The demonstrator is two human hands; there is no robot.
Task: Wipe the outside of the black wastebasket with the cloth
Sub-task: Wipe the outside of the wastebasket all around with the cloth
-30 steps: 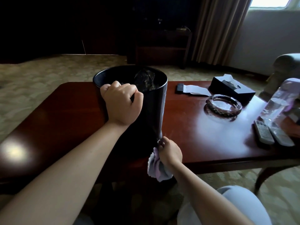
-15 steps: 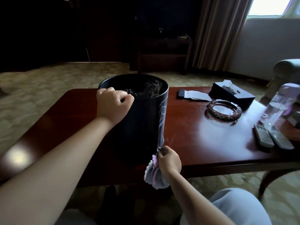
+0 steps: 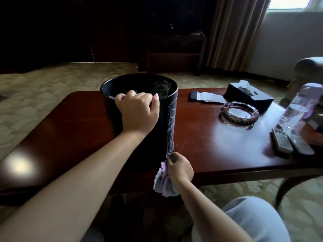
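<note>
The wastebasket [image 3: 167, 119] stands on the counter [image 3: 218, 145], its rim gripped by the left hand [image 3: 138, 112], while at five o'clock of its base the right hand [image 3: 180, 167] pinches the cloth [image 3: 161, 182], mid-wipe, likely needing an upward stroke next.

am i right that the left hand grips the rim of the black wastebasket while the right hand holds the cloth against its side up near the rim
Not quite. The head view shows the right hand holding the cloth against the side of the black wastebasket down near its base, by the table's front edge, not near the rim. The left hand does grip the rim.
</note>
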